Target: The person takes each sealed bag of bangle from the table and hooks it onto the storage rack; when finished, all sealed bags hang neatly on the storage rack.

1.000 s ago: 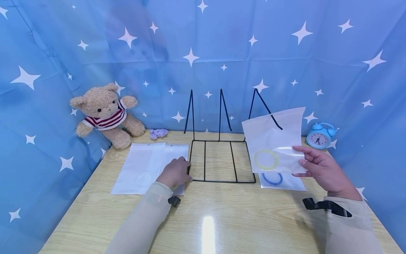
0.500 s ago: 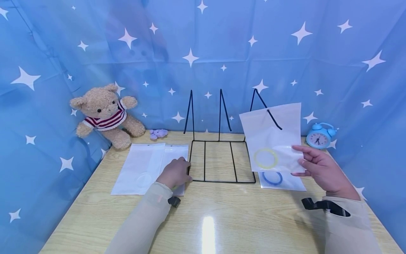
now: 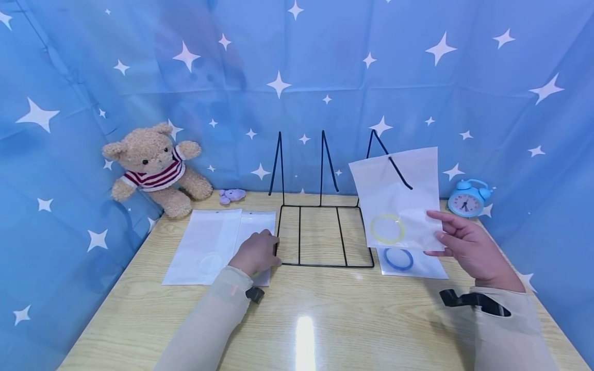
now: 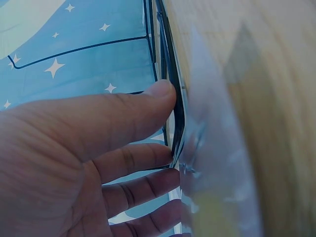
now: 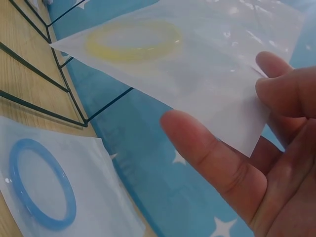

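Observation:
My right hand (image 3: 475, 247) pinches the right edge of a white translucent bag (image 3: 410, 188) with a yellow ring inside. The bag hangs on the rightmost prong of a black wire rack (image 3: 320, 265), whose tip sticks out in front of it. In the right wrist view the thumb and fingers hold the bag's edge, with the yellow ring (image 5: 133, 53) showing through. At the rack's left side, my left hand (image 3: 257, 251) grips the base wire (image 4: 175, 106) between thumb and fingers. Under the hanging bag lies another bag (image 3: 431, 266) with a blue ring (image 3: 398, 259).
Two white bags (image 3: 199, 242) overlap on the table left of the rack, partly behind my left hand. A teddy bear (image 3: 148, 154) sits at the back left, beside a small purple toy (image 3: 232, 195). A blue alarm clock (image 3: 467, 200) stands at the back right.
My right hand has shifted slightly left and up, sliding the yellow-ring bag a little further back up the prong. My left hand has stayed put on the rack.

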{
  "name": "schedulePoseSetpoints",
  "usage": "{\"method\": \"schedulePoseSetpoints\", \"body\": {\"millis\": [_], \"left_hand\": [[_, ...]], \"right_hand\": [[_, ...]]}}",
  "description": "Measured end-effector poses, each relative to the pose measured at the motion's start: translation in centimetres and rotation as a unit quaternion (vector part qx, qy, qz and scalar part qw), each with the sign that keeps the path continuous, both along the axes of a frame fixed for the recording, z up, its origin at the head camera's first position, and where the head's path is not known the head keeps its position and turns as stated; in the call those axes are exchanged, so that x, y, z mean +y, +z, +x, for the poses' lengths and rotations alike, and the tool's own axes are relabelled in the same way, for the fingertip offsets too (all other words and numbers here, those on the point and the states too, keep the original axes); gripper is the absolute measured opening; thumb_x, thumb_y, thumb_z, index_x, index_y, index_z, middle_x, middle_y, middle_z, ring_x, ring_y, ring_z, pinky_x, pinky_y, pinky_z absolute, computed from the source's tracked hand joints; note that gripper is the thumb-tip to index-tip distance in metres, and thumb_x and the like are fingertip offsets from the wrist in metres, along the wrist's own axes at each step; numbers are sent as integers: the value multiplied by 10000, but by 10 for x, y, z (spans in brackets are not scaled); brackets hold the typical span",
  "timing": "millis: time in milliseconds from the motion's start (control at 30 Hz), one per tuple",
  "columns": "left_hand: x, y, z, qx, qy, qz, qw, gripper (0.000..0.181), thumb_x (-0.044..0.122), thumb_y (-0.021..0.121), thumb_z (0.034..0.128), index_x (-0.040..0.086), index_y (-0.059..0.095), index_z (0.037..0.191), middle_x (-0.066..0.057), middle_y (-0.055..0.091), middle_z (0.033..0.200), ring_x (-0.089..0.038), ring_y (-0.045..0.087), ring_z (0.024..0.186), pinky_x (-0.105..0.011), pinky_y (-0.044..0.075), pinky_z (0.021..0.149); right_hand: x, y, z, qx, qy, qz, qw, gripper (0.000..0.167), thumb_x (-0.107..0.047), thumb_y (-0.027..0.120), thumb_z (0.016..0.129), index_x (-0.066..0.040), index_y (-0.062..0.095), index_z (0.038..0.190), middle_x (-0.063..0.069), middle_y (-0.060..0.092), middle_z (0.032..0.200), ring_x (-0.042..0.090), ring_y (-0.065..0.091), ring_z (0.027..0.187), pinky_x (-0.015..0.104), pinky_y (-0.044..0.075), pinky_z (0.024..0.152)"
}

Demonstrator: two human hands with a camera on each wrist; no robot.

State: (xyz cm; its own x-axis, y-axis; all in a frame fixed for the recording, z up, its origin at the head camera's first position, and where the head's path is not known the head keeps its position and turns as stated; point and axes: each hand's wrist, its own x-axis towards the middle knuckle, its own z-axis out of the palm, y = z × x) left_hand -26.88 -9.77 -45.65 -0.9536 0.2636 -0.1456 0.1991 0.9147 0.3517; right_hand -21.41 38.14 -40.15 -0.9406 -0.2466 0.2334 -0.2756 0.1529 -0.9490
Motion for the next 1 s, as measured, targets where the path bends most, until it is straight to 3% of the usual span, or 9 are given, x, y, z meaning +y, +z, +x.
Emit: {"method": "schedulePoseSetpoints", "body": {"millis": [167, 467, 800, 1000], "left_hand": [[0, 0, 0, 42, -21, -54, 10000, 643, 273, 861, 883, 73, 640, 1453, -143, 605, 1409, -354, 598, 1235, -506, 534, 1034], [-1, -1, -1, 70, -56, -60, 9999, 642, 281, 867, 881, 70, 646, 1446, -147, 607, 1411, -368, 600, 1244, -515, 530, 1043], [-1, -2, -1, 68, -94, -86, 9999, 643, 289, 863, 884, 70, 644, 1447, -148, 602, 1419, -372, 592, 1261, -517, 525, 1053], [-1, -3, -1, 85, -87, -54, 9999, 637, 281, 866, 882, 68, 649, 1442, -144, 609, 1404, -369, 597, 1250, -516, 529, 1045]], "right_hand": [[-1, -1, -1, 37, 87, -158, 9998, 524, 67, 504, 1070, -62, 477, 1577, 20, 452, 782, 139, 523, 771, 387, 652, 745], [-5, -1, -1, -88, -445, 93, 9989, 524, 59, 531, 1062, -67, 494, 1569, -8, 402, 831, 149, 494, 788, 369, 653, 746], [-5, -4, -4, 106, -306, -123, 9994, 522, 98, 528, 1046, -42, 516, 1549, -16, 330, 816, 155, 437, 705, 360, 648, 740], [-7, -4, -4, 81, -253, -107, 9996, 524, 87, 517, 1055, -47, 498, 1562, -23, 320, 846, 159, 439, 762, 360, 649, 749]]}}
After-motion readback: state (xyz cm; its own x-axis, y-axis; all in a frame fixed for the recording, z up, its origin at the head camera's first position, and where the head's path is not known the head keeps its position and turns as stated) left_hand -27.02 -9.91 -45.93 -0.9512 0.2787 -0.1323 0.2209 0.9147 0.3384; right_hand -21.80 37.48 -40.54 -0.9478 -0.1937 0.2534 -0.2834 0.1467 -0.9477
